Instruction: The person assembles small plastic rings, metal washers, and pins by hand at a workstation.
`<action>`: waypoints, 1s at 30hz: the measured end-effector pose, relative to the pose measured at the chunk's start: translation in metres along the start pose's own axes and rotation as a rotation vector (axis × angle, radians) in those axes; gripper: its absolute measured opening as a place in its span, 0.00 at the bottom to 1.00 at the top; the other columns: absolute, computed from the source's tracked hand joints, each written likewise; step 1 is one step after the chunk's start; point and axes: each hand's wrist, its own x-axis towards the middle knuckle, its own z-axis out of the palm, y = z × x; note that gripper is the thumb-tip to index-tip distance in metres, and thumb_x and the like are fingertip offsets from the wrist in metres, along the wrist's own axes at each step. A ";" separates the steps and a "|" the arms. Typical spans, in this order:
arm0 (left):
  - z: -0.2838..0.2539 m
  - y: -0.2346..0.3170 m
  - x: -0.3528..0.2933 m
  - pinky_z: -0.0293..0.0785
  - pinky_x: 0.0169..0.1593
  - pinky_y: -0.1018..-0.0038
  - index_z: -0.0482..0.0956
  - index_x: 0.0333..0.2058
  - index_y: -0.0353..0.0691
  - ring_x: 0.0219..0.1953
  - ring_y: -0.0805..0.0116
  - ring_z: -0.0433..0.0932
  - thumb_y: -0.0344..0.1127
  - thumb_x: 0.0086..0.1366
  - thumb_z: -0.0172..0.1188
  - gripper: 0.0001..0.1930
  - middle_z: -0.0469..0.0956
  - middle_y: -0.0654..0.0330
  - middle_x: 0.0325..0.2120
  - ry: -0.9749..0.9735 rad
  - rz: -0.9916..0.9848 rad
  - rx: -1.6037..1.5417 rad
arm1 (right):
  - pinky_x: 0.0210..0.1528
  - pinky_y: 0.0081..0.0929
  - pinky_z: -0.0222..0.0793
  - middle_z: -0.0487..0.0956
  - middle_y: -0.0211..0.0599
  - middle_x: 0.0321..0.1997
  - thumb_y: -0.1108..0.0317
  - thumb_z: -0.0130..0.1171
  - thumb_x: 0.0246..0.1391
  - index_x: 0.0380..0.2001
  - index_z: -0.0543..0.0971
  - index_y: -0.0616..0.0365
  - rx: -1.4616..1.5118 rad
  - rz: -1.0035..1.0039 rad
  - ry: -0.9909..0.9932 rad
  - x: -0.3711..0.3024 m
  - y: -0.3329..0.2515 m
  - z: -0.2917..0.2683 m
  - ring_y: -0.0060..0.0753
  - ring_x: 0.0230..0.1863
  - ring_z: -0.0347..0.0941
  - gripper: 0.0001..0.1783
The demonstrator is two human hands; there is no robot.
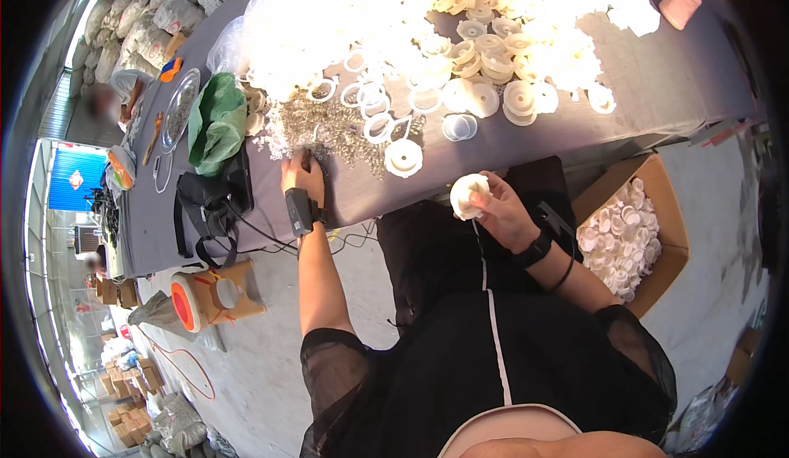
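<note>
My right hand [505,215] is closed around a cream-white round plastic part [470,196], held up in front of my lap, just off the table edge. My left hand [303,177] rests on the grey-covered table at the near edge of a pile of small metal pieces [341,129]. Its fingers are curled in, and whatever they pinch is too small to make out. A white wheel-like part [403,158] with a centre hole lies to the right of that pile. White plastic rings [374,99] are scattered behind it, and clear discs [459,127] lie further right.
Stacked white spool-like parts [496,63] spread across the table's back, partly washed out by glare. A green bag [219,121] and a black bag [205,211] are at the left. On the floor stand a carton [670,248] of white parts and an orange-rimmed bucket [189,303].
</note>
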 end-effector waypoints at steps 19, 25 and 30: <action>-0.020 0.008 0.015 0.67 0.42 0.63 0.80 0.27 0.41 0.36 0.56 0.74 0.37 0.51 0.57 0.08 0.76 0.55 0.30 -0.162 0.158 0.294 | 0.40 0.18 0.66 0.76 0.29 0.34 0.70 0.61 0.50 0.34 0.72 0.58 -0.375 -0.060 -0.009 -0.003 -0.007 0.007 0.16 0.35 0.71 0.10; -0.025 0.001 0.020 0.67 0.42 0.62 0.79 0.28 0.41 0.36 0.55 0.74 0.36 0.49 0.57 0.07 0.75 0.55 0.30 -0.250 0.137 0.334 | 0.38 0.15 0.65 0.75 0.27 0.32 0.66 0.62 0.49 0.32 0.72 0.57 -0.414 -0.052 -0.033 -0.003 -0.007 0.015 0.14 0.34 0.69 0.11; -0.025 0.013 0.011 0.69 0.35 0.66 0.77 0.28 0.40 0.31 0.58 0.75 0.32 0.52 0.57 0.05 0.75 0.56 0.29 -0.031 0.161 0.218 | 0.40 0.18 0.67 0.75 0.29 0.33 0.71 0.61 0.50 0.33 0.72 0.59 -0.417 -0.102 -0.066 -0.002 -0.006 0.008 0.17 0.36 0.70 0.09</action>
